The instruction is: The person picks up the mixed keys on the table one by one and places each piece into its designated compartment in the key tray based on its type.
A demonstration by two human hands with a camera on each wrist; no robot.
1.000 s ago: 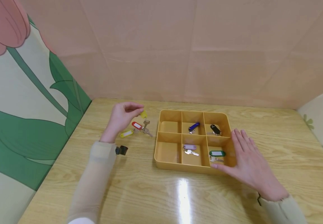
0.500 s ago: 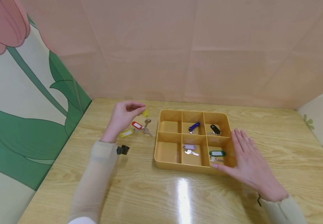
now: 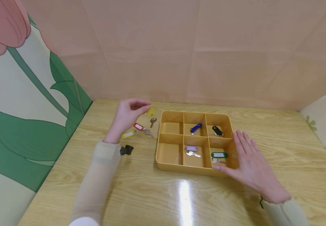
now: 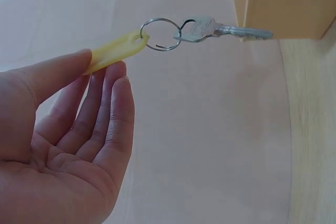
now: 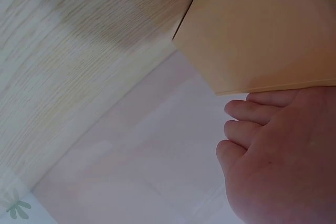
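Note:
Between thumb and fingers, my left hand (image 3: 127, 114) pinches a yellow key tag (image 4: 118, 52). From its metal ring (image 4: 160, 34) hangs a silver key (image 4: 220, 29), above the table just left of an orange divided tray (image 3: 198, 169). My right hand (image 3: 254, 168) lies with straight fingers along the tray's right side, its thumb at the front rim. Inside the tray, the back row has a blue key tag (image 3: 196, 127) in the middle and a black one at right; the front row has a lilac tag (image 3: 191, 148) in the middle and a green one at right.
A red key tag (image 3: 138, 126) and another yellow tag (image 3: 128, 134) lie with keys on the wooden table (image 3: 157, 194), left of the tray. A pink-beige wall (image 3: 191, 62) rises behind the table. A flower-patterned panel (image 3: 38, 103) stands at left.
My left hand has moved right and slightly up with the yellow tag, so its key now hangs apart from the red tag's keys. My right hand and the tray have stayed still.

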